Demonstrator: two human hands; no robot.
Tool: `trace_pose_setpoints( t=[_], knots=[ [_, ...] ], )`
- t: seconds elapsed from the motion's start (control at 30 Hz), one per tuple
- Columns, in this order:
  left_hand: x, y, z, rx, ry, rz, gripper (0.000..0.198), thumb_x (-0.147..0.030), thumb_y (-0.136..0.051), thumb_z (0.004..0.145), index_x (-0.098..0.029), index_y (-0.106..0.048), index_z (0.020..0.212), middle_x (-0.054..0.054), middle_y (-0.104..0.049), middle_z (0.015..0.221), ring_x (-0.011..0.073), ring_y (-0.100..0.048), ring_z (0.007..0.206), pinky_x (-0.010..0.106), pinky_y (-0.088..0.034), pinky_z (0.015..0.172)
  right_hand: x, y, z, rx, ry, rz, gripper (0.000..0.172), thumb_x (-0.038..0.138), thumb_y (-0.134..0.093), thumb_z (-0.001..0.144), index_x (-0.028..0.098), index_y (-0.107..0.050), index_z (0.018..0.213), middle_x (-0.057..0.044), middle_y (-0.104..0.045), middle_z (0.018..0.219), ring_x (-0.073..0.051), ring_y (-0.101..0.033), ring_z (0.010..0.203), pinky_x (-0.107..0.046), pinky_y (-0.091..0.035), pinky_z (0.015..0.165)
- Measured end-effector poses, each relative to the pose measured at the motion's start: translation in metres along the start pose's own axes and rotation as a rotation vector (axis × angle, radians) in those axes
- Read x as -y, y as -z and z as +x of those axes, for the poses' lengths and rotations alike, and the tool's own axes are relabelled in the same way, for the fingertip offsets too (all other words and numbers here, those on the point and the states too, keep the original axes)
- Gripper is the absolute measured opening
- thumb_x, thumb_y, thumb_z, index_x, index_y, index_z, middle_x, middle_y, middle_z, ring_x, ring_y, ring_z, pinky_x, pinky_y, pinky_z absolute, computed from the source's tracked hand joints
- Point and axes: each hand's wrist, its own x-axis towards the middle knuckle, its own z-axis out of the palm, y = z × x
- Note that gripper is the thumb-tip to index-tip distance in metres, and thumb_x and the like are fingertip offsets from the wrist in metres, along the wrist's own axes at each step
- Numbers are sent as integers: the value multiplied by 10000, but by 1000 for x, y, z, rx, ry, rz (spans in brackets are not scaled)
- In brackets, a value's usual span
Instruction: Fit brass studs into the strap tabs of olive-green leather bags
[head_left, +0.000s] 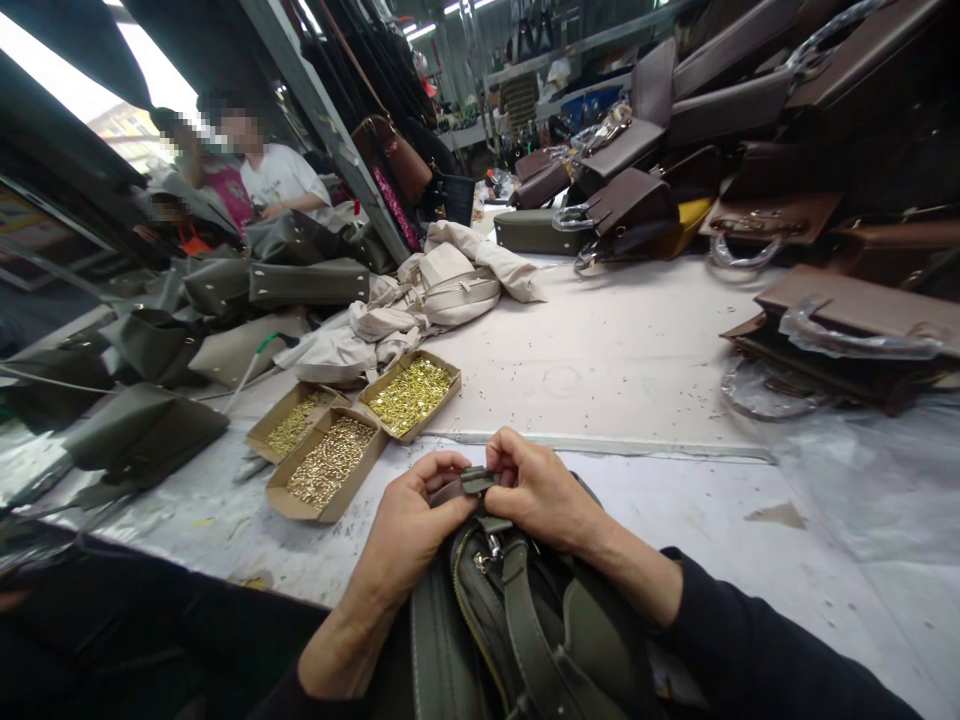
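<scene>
Right in front of me is a dark olive handbag [536,610] with a zipper and a strap along its top. My left hand [416,515] pinches a short olive strap end [478,480] from the left, thumb below and fingers above. From the right, my right hand [536,490] grips the same strap piece between thumb and curled fingers. A metal zipper pull [491,553] hangs just under the hands. Whether a small fitting sits between the fingertips is hidden.
Three cardboard boxes of small gold metal pieces [415,392] stand left of my hands. Olive bags [307,284] pile up at the left, beige fabric bags [450,285] behind the boxes. Brown handbags [855,310] with plastic-wrapped handles fill the right. People [274,175] are at the far left.
</scene>
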Motion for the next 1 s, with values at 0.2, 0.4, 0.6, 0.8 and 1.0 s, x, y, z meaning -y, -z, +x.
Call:
trace_pose_setpoints(
  t=[0.2,0.4,0.6,0.8,1.0],
  knots=[
    [-6,-6,1,-59,2,33,379,-268,-742,645,-171,-632,993,45,-763,953,219,-707,952,284,-518,841,-5,-1,1,-19,-4,96,213,186,-595,664,219,-517,860,65,-525,695,-120,-453,605,-220,-310,555],
    [-9,-13,-3,-189,8,150,431,-348,-743,636,-173,-653,1019,49,-766,932,252,-700,911,343,-507,853,0,0,-1,-40,37,10,201,170,-575,684,222,-500,864,74,-503,666,-118,-450,589,-231,-310,567],
    [-9,-19,-4,-283,-52,201,390,-317,-704,623,-188,-689,991,23,-753,949,228,-686,896,324,-514,856,3,0,-5,-69,88,-97,214,146,-562,688,224,-490,873,81,-489,664,-111,-446,581,-242,-299,575],
    [-8,-16,-1,-233,-23,151,373,-288,-687,603,-188,-670,962,13,-745,875,215,-668,827,309,-500,780,-4,-4,-6,-105,97,-63,216,162,-574,685,230,-485,869,80,-504,678,-112,-459,571,-240,-315,556],
    [-9,-18,-1,-311,-78,207,323,-273,-670,608,-199,-695,921,2,-726,846,213,-658,815,309,-506,791,-3,-7,-8,-129,161,-146,211,137,-568,718,228,-474,884,72,-497,664,-118,-458,560,-241,-303,566]
  ],
)
